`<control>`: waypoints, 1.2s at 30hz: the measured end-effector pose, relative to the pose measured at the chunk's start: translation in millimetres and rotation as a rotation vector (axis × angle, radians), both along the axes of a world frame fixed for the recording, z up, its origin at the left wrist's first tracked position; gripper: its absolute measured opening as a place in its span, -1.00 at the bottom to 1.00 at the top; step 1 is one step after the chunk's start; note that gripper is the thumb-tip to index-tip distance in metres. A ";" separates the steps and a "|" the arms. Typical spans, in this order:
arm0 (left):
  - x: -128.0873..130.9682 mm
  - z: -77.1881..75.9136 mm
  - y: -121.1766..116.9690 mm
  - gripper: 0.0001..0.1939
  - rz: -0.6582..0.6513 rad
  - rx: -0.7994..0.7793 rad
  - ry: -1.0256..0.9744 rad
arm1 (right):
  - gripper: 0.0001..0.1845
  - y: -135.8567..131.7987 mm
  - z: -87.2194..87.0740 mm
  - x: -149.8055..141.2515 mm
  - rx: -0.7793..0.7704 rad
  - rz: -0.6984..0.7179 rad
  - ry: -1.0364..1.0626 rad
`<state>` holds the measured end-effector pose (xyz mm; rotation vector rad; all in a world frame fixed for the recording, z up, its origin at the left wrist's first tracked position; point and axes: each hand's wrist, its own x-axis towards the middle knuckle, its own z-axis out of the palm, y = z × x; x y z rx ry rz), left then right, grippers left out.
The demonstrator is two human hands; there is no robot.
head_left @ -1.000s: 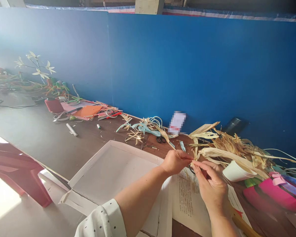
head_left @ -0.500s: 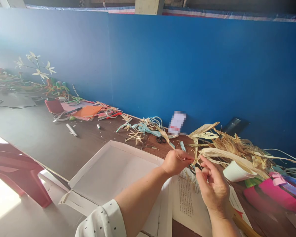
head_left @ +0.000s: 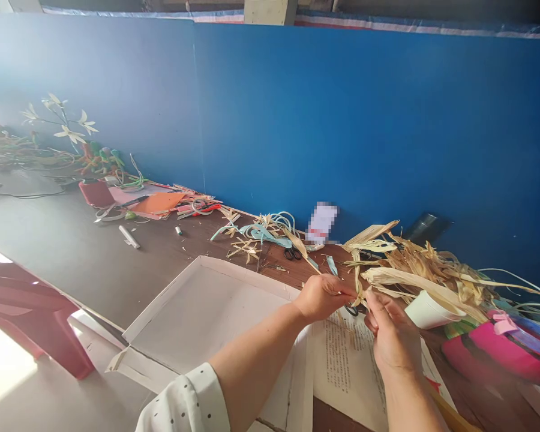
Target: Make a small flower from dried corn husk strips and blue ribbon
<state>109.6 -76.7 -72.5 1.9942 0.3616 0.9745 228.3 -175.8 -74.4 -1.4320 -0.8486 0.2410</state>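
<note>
My left hand (head_left: 324, 297) is closed in a pinch on a small pale corn-husk flower (head_left: 359, 296), whose stem end is hidden by the fingers. From the other side my right hand (head_left: 392, 330) pinches the flower's petals between thumb and forefinger. Just below the flower, dark scissors handles (head_left: 351, 310) show in part. A printed sheet (head_left: 342, 366) lies under both hands. To the right spreads a pile of dried corn husks (head_left: 425, 270).
An open white box lid (head_left: 198, 312) lies left of my forearm. White cup (head_left: 432, 312) and pink pouch (head_left: 499, 354) stand at right. Along the blue panel (head_left: 342, 120) lie husk flowers (head_left: 245, 247), black-handled scissors (head_left: 292, 254) and coloured paper (head_left: 162, 204). A pink stool (head_left: 31, 312) stands at left.
My right hand has closed in on the flower: its spread thumb and forefinger now pinch the petals. The left hand keeps its pinch in nearly the same place.
</note>
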 end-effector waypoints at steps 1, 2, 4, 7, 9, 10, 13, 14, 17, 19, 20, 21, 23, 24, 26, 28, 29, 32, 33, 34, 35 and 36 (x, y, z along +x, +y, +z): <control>0.4 -1.0 0.1 -0.84 0.000 0.000 -0.005 | -0.64 0.1 -1.0 -0.1 -0.009 0.012 0.064; 0.8 -1.8 0.2 -0.84 -0.002 -0.001 -0.012 | -0.64 0.1 -1.6 -0.1 -0.010 0.021 0.123; 1.4 -3.0 0.0 -0.83 -0.008 -0.006 -0.029 | -0.63 0.1 -2.0 0.1 0.004 0.032 0.183; 2.0 -3.9 -0.3 -0.82 -0.011 -0.024 -0.048 | -0.64 -0.1 -1.4 0.8 0.020 0.038 0.181; 2.0 -4.3 -0.6 -0.82 -0.012 -0.042 -0.051 | -0.65 -0.3 -1.0 0.9 0.022 0.042 0.187; 2.0 -4.5 -0.6 -0.82 -0.016 -0.048 -0.051 | -0.66 -0.5 -0.7 0.7 0.022 0.044 0.195; 1.9 -4.8 -0.8 -0.82 -0.030 -0.040 -0.055 | -0.66 -1.3 0.3 -0.9 0.001 0.042 0.208; 2.0 -4.8 -0.9 -0.82 -0.029 -0.033 -0.060 | -0.66 -1.5 0.6 -1.5 -0.009 0.040 0.206; 2.0 -4.4 -1.2 -0.82 -0.029 -0.017 -0.071 | -0.66 -1.7 1.5 -3.0 -0.012 0.052 0.237; 1.9 -3.8 -1.8 -0.81 -0.039 -0.011 -0.067 | -0.68 -1.2 2.0 -3.6 0.003 0.076 0.287; 1.8 -3.4 -2.2 -0.81 -0.042 -0.010 -0.067 | -0.69 -0.8 2.3 -4.0 0.011 0.084 0.316; 1.7 -3.1 -2.6 -0.81 -0.044 -0.010 -0.069 | -0.69 -0.3 2.7 -4.4 0.019 0.091 0.347; 1.5 -2.6 -3.7 -0.80 -0.045 -0.018 -0.079 | -0.69 0.5 3.9 -5.4 0.036 0.104 0.408; 1.5 -2.4 -4.3 -0.80 -0.045 -0.027 -0.085 | -0.69 0.9 4.6 -6.0 0.043 0.110 0.431; 1.6 -2.2 -5.3 -0.80 -0.047 -0.051 -0.099 | -0.68 1.4 5.8 -7.0 0.049 0.117 0.458; 1.9 -2.3 -6.1 -0.80 -0.051 -0.076 -0.116 | -0.69 1.4 6.7 -7.6 0.052 0.122 0.470; 2.1 -2.4 -6.3 -0.80 -0.054 -0.086 -0.123 | -0.70 1.4 6.9 -7.8 0.055 0.124 0.478; 2.7 -3.0 -6.8 -0.80 -0.056 -0.109 -0.139 | -0.72 1.0 7.2 -8.0 0.075 0.137 0.507; 2.8 -3.2 -7.0 -0.79 -0.056 -0.115 -0.140 | -0.72 0.9 7.2 -8.1 0.081 0.138 0.516; 2.9 -3.4 -7.1 -0.79 -0.057 -0.122 -0.138 | -0.72 0.9 7.3 -8.3 0.084 0.139 0.524; 3.0 -3.6 -7.2 -0.79 -0.058 -0.129 -0.131 | -0.72 0.9 7.5 -8.5 0.085 0.140 0.529; 3.0 -3.7 -7.3 -0.79 -0.057 -0.135 -0.122 | -0.72 1.1 7.7 -8.8 0.083 0.140 0.533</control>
